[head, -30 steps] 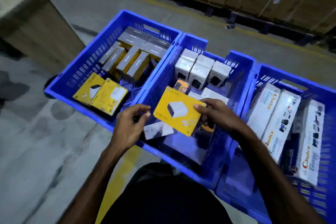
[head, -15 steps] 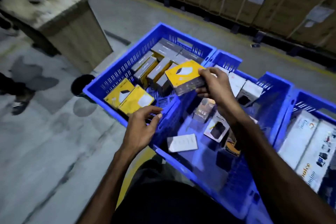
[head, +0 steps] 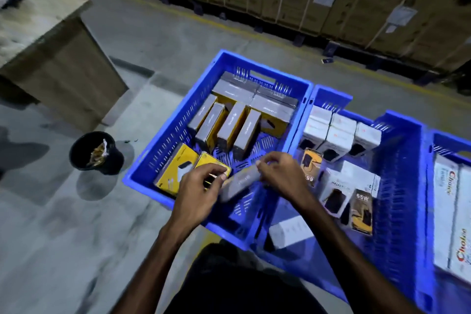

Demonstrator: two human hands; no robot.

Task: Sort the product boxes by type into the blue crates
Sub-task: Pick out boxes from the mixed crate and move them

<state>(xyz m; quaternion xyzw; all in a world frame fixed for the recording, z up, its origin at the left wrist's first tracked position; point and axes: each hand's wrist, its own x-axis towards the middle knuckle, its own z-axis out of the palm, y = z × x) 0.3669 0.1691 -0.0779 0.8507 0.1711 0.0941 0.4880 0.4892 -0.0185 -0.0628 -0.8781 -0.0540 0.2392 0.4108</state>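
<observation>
Holding the grey-sided box (head: pixel 238 182) between the left hand (head: pixel 197 192) and right hand (head: pixel 279 176), both gripping it, it could tip onto the yellow boxes (head: pixel 175 171) at 9 o'clock in the left crate (head: pixel 163 145).

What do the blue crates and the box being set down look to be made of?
The left crate looks like moulded plastic, slightly glossy, with slotted walls. The box, held by the left hand and right hand, seems printed cardboard with a grey side; motion blur hides its finish.
</observation>
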